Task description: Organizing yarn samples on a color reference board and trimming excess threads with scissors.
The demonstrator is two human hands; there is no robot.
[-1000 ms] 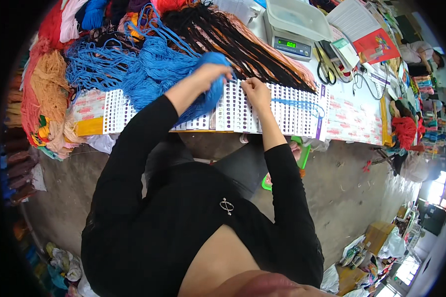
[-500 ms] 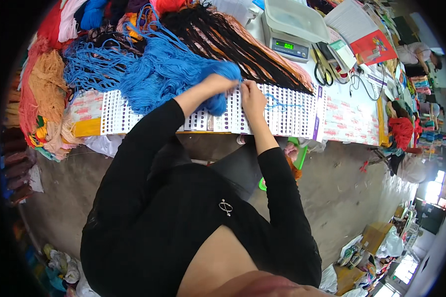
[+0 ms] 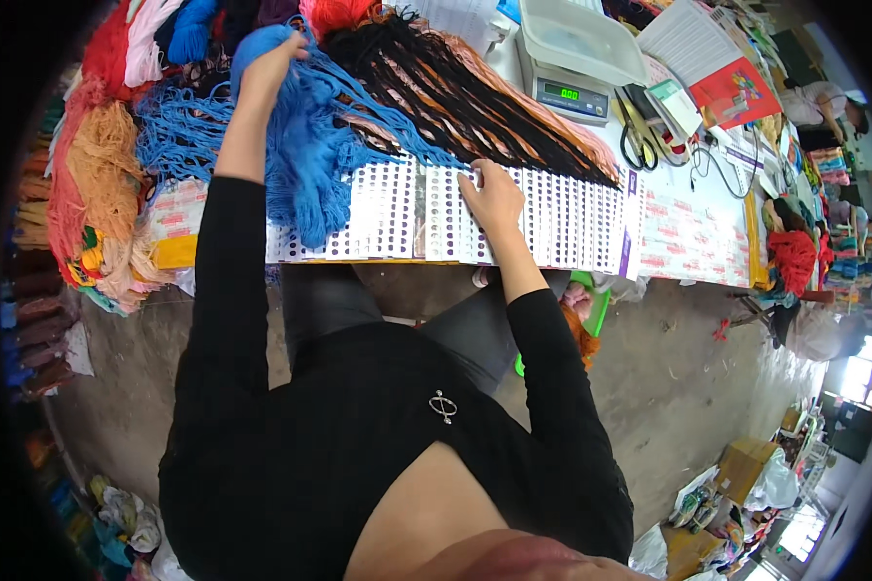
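A loose bundle of blue yarn (image 3: 310,145) hangs from my left hand (image 3: 279,64), whose fingers are wrapped round its top at the far left. Its lower end droops over the printed dotted cards (image 3: 388,208) near the table's front edge. Thin blue strands stretch from the bundle to the right. Their ends meet the fingertips of my right hand (image 3: 495,200), pinched just above the cards. Beyond the strands lies a fan of black yarn (image 3: 475,107) mixed with orange and pink.
A digital scale (image 3: 572,97) bearing a clear plastic tray (image 3: 586,44) stands at the back right. Beside it are scissors (image 3: 638,136) and a cable. Peach yarn (image 3: 102,155) and red yarn hang at the left. A person (image 3: 819,107) is far off at the right.
My left hand has swung away to the far left, lifting the blue yarn and drawing its strands out. My right hand stays near the same spot. More of the cards shows.
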